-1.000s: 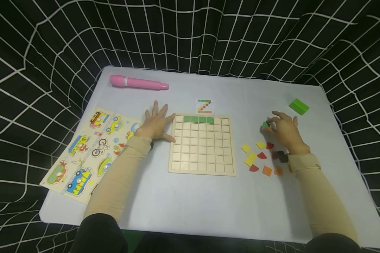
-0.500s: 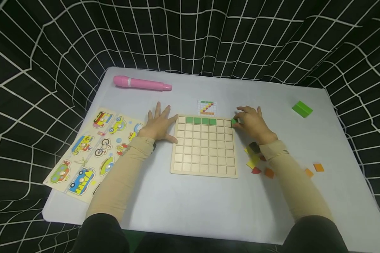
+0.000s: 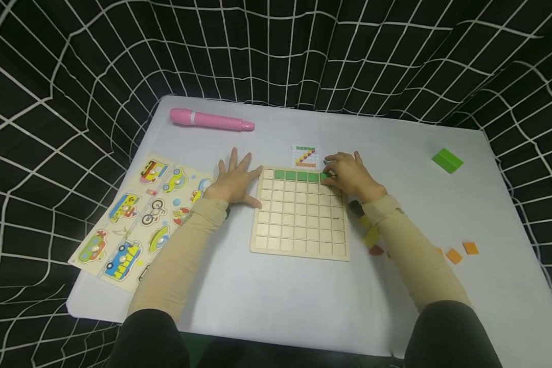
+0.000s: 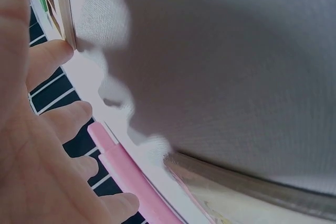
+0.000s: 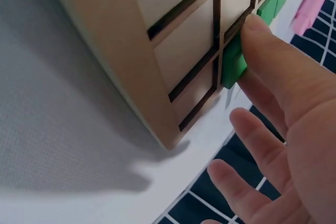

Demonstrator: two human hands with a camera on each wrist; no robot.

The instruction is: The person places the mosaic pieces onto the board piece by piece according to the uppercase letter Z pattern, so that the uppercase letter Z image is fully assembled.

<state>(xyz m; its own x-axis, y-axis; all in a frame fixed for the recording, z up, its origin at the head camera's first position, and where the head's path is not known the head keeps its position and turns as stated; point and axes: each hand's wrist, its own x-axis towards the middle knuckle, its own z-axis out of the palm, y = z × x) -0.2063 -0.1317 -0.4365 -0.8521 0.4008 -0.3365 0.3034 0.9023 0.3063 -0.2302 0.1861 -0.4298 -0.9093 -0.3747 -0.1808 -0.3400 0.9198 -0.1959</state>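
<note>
A wooden grid board [image 3: 299,214] lies mid-table, several green square tiles [image 3: 297,176] set along its top row. My right hand [image 3: 351,176] pinches another green tile [image 5: 233,64] between thumb and index finger, at the top-row cell beside that green line. In the right wrist view this tile sits tilted over the cell's edge. My left hand [image 3: 234,184] is spread flat, its thumb and index fingertip touching the board's left edge. Just behind the board lies a small pattern card [image 3: 305,157] with a coloured zigzag.
Yellow and red pieces [image 3: 371,236] lie right of the board, partly under the right forearm. Orange tiles [image 3: 454,256] are farther right. A green block [image 3: 447,160] sits at back right, a pink microphone-shaped thing [image 3: 211,120] at back left. A vehicle puzzle board [image 3: 135,220] lies left.
My right hand has carried the green tile leftward from the right side of the table to the board's top row. My left hand stays at the board's left edge.
</note>
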